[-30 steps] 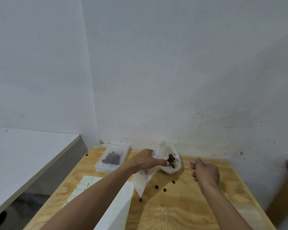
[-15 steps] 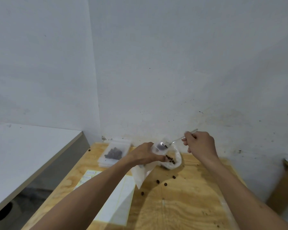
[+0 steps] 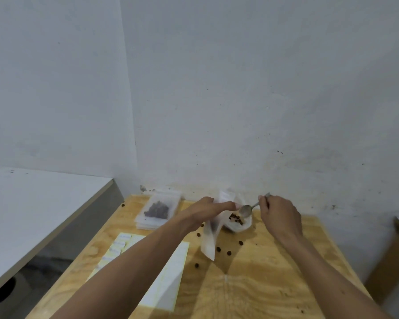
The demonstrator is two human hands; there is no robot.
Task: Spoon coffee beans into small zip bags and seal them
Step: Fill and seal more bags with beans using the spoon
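Head view, left to right: a stack of filled zip bags [image 3: 157, 211] lies at the far left of the tabletop [image 3: 263, 284], with a label sheet [image 3: 161, 272] nearer. Left hand [image 3: 205, 211] pinches the small zip bag [image 3: 209, 240], which hangs down to the tabletop just left of the white bowl [image 3: 238, 225] of coffee beans [image 3: 235, 219]. Right hand [image 3: 280, 217], fingers curled, grips the spoon [image 3: 247, 210] over the bowl, its scoop almost touching the left fingertips. Loose beans [image 3: 229, 252] lie scattered near the bag
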